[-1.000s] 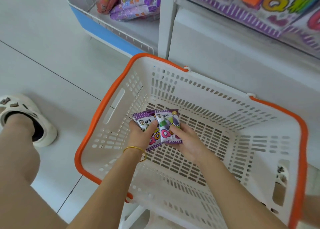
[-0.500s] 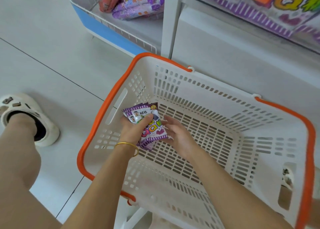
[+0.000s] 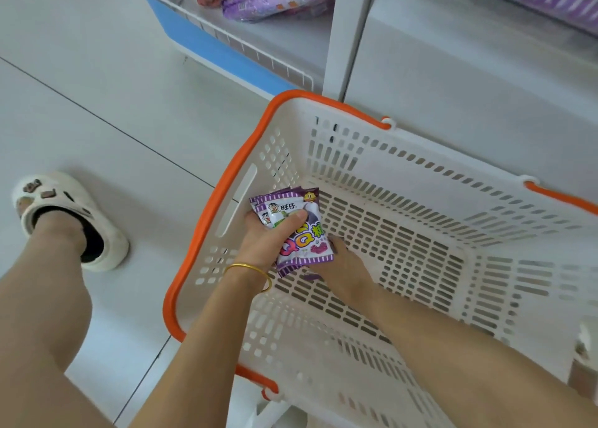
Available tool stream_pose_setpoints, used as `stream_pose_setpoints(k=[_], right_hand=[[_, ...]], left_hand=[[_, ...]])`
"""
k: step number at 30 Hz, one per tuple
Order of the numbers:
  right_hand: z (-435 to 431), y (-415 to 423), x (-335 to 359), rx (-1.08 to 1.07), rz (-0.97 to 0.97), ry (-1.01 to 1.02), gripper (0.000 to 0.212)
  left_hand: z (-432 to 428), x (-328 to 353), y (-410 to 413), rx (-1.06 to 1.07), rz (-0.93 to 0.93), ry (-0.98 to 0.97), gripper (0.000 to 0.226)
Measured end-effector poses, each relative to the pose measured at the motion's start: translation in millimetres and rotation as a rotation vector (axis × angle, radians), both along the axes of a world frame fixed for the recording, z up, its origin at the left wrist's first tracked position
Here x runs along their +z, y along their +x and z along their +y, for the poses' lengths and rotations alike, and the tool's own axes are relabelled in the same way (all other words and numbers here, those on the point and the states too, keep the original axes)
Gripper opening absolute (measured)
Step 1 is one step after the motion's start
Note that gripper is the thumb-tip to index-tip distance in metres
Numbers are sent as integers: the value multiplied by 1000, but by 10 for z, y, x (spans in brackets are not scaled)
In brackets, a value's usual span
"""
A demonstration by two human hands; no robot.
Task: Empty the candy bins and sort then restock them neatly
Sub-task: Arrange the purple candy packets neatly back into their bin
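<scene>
Clutching a stack of purple foil candy packets [image 3: 293, 233], the left hand [image 3: 268, 236] grip is closed; the right hand [image 3: 343, 262] reaches beneath, grip unclear; the white orange-rimmed plastic basket [image 3: 420, 175] looks nearly emptied, restocking remains.

white slotted basket [image 3: 420, 175] with orange rim, purple candy packets [image 3: 297, 230] with striped edges and pink-yellow lettering, gold bangle [image 3: 249, 270], cream clog [image 3: 74, 223], pale grey floor tiles [image 3: 97, 87], blue-fronted shelf [image 3: 207, 49]

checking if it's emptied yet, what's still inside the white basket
Only a stack of purple candy packets, gripped by the left hand inside the basket. The right hand covers the floor beneath it; the rest looks bare.
</scene>
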State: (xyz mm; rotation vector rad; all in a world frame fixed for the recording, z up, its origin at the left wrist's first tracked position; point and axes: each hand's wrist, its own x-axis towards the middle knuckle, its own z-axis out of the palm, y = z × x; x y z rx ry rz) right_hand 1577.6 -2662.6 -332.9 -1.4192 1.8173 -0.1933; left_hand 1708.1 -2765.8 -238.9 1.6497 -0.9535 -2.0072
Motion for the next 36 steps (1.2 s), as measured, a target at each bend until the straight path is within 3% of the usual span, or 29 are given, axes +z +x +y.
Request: stream_pose_setpoints(k=[1, 2, 4, 6, 8, 13, 17, 22, 26, 31, 34, 36], right_hand=[[41, -62, 25, 38, 17, 14, 60], [70, -146, 95, -108, -113, 55, 52], [98, -375, 306, -590, -450, 162, 32], [153, -590, 637, -1022, -847, 254, 25], [239, -776, 937, -1119, -1067, 259, 27], [433, -970, 1600, -972, -883, 108, 17], [596, -1043, 2100, -970, -844, -44, 14], [799, -1145, 2758, -987, -930, -195, 34], [906, -1300, 3253, -986, -973, -271, 12], [1090, -1557, 3729, -917, -666, -277, 9], [1277, -1686, 3972, -871, -573, -273, 23], [1391, -1754, 4098, -855, -567, -304, 37]], left_hand=[[3, 6, -10, -2, 9, 0, 88], [11, 34, -31, -8, 17, 2, 79], [35, 93, -74, -14, 17, 9, 62], [91, 218, -142, -41, 11, -2, 56], [162, 389, -215, -76, 9, -36, 51], [355, 980, -342, -175, 33, -206, 16], [516, 1519, -441, -227, 67, -281, 14], [708, 2066, -669, -364, 60, -311, 38], [731, 2412, -917, -435, 44, -341, 75], [704, 2668, -1237, -643, -60, -433, 130], [693, 2838, -1292, -682, 27, -419, 126], [647, 2968, -1318, -703, 91, -400, 137]])
